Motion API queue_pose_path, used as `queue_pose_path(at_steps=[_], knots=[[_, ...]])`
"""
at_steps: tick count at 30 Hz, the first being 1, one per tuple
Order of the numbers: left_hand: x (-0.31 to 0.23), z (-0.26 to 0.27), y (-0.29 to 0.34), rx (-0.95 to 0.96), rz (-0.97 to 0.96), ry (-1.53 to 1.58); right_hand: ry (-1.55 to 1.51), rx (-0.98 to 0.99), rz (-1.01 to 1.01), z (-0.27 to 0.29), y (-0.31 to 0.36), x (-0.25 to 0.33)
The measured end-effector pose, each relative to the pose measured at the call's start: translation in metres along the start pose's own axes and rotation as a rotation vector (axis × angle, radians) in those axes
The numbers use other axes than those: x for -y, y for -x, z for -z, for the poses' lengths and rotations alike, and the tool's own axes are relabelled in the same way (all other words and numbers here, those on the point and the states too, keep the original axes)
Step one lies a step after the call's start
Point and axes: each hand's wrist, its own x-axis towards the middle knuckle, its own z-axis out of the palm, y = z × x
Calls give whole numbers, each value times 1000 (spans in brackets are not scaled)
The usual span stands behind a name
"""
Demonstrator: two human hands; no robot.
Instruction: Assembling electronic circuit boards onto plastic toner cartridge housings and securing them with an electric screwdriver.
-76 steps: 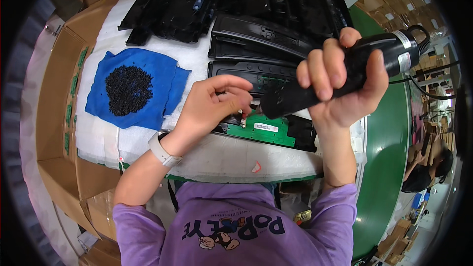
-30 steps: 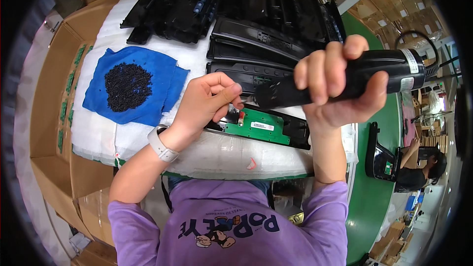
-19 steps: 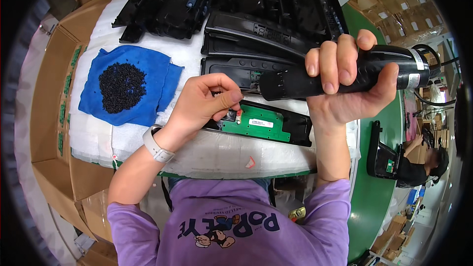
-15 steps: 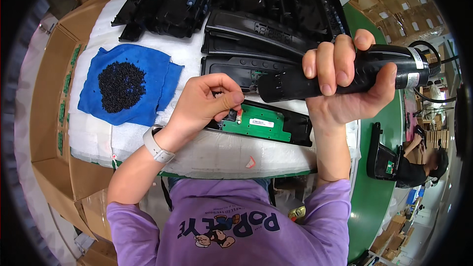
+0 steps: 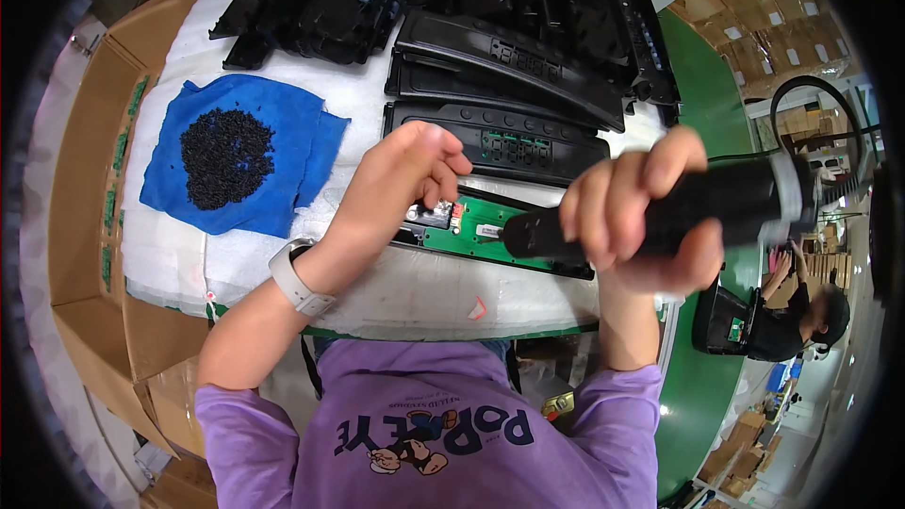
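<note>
My right hand [image 5: 641,212], smeared by motion, is wrapped round a black electric screwdriver [image 5: 745,198]. Its nose points left, over the middle of a green circuit board [image 5: 483,211]. Whether its tip touches the board I cannot tell. The board lies in a long black plastic housing [image 5: 577,270] in front of me. My left hand [image 5: 401,174] hovers by the board's left end, fingers loosely bent and thumb apart, with nothing visible in it. To the left, a heap of tiny black screws [image 5: 226,158] lies on a blue cloth [image 5: 306,132].
Black housings with display windows [image 5: 556,155] lie just beyond the board, and more black parts [image 5: 330,9] are piled behind. A cardboard box [image 5: 90,283] stands at left. A green table [image 5: 693,415] runs along the right, where another person [image 5: 787,320] sits. A cable [image 5: 815,85] trails from the screwdriver.
The screwdriver has come down and nearer to me, its nose moving from the housings behind onto the board. My left hand's pinch has loosened and the hand has shifted slightly.
</note>
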Motion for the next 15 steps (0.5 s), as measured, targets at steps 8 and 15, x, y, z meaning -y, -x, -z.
queue_pose_path(at_steps=[8, 15], knots=[[2, -6, 2, 15, -12, 1, 29, -99, -146, -31, 26, 4], [-4, -7, 4, 38, 80, -43, 153, 108, -135, -27, 19, 0]])
